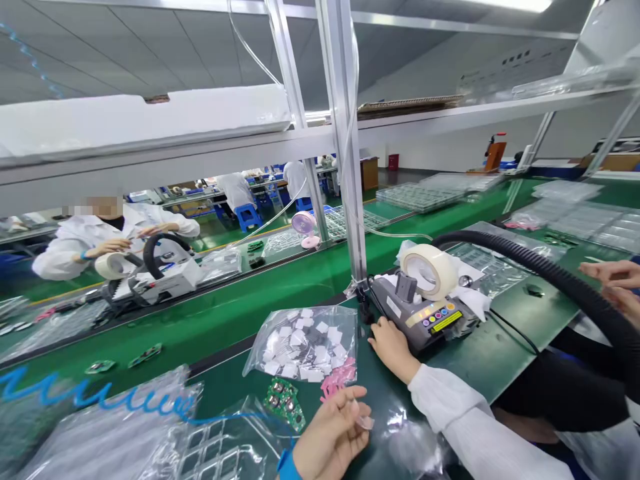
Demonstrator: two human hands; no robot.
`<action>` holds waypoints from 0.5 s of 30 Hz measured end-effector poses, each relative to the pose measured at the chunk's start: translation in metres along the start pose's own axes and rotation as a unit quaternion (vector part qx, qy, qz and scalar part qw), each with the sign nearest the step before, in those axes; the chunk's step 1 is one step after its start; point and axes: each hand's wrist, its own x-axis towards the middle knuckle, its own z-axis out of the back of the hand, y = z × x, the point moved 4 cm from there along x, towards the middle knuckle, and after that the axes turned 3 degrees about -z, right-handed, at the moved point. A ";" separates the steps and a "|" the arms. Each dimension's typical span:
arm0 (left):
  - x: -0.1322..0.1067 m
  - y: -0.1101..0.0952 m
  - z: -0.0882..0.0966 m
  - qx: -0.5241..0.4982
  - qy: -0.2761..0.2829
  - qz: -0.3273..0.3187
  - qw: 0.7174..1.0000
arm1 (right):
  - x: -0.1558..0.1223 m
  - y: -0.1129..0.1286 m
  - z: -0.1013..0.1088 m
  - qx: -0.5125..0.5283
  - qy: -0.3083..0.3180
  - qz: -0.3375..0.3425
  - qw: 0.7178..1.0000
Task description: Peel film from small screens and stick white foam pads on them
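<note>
Two hands work at the workbench: near its near edge, the left hand pinches a clear strip, thumb and fingertips nearly together. The right hand rests against the grey machine by the far edge; whether it grips cannot be told. Holding the strip lightly by one end should avoid creases. Farther left lie green boards and a bag of white pieces.

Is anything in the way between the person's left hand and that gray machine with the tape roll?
Yes: the right hand lies between the left hand and the gray machine, at the machine's near side.
</note>
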 end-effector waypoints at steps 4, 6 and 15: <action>0.014 0.006 -0.024 -0.050 -0.015 0.059 0.997 | 0.002 -0.004 -0.002 -0.007 0.016 0.018 1.000; 0.023 0.007 -0.040 -0.053 -0.014 0.051 0.997 | 0.001 -0.005 -0.001 0.000 0.020 0.038 0.999; 0.035 0.039 -0.094 -0.035 0.038 0.115 0.992 | -0.006 -0.001 -0.003 0.037 -0.015 0.063 0.997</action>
